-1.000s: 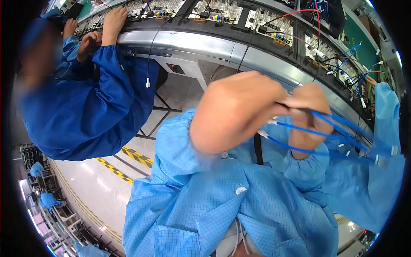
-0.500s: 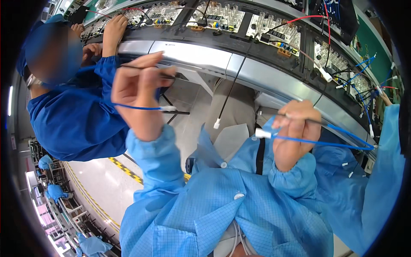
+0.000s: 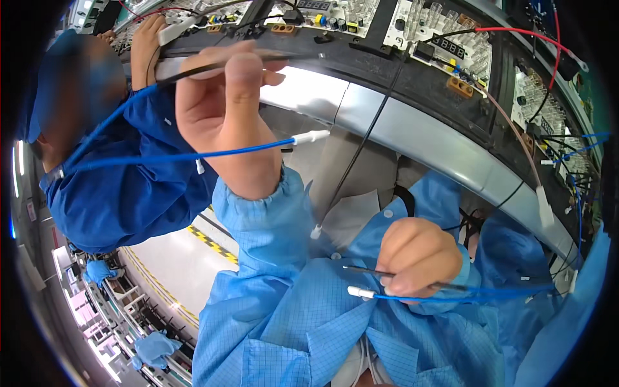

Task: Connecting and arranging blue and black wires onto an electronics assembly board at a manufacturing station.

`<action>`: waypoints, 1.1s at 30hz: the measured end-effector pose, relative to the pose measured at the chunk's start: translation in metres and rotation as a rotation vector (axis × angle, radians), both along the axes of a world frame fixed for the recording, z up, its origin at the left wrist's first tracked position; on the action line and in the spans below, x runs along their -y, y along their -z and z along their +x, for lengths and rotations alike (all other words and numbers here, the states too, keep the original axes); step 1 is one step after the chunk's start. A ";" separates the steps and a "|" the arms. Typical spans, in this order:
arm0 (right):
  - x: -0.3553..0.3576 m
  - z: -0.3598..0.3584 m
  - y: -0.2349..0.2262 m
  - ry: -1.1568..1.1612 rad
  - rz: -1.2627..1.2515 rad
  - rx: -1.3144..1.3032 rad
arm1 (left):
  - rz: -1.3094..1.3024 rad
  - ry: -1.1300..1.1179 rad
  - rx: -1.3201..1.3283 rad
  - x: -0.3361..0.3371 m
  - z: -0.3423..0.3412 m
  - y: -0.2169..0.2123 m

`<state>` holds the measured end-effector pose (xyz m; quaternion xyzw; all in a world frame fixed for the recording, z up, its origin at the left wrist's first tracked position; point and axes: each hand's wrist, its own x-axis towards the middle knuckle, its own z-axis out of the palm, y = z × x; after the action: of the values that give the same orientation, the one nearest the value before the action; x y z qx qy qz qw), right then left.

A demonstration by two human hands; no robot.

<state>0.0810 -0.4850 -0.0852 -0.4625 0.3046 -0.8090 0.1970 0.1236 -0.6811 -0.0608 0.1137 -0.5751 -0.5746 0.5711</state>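
Note:
My left hand (image 3: 229, 122) is raised close to the front rail of the bench, thumb and fingers pinching the dark-sleeved end of a blue wire (image 3: 135, 161). That wire loops out to the left and comes back below the hand to a white connector (image 3: 311, 137). In front of my chest, my right hand (image 3: 422, 258) is closed on the dark end of a second blue wire (image 3: 464, 298). Its other end, with a white connector (image 3: 360, 293), lies just under the fingers. Between the hands, a black cable (image 3: 361, 151) with a white plug hangs off the bench.
White circuit boards (image 3: 445, 48) with clear tubes and digit displays line the dark bench top (image 3: 387, 77) behind a metal rail (image 3: 412, 135). A co-worker in dark blue (image 3: 129, 187) sits at left. A light blue sleeve (image 3: 580, 322) is at right. Red and brown leads hang nearby.
My right hand has come down toward my chest with its wire. My left hand still holds its wire, nearer the rail, and the wire's loop shows further left. The whole view has shifted.

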 end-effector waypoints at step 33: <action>0.004 -0.039 0.019 -0.055 -0.002 -0.053 | -0.387 -0.290 0.689 0.050 -0.054 0.045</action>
<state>0.0421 -0.4895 -0.1039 -0.4923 0.2959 -0.7910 0.2106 0.0691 -0.7311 -0.1056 0.2695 -0.8079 -0.2978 0.4313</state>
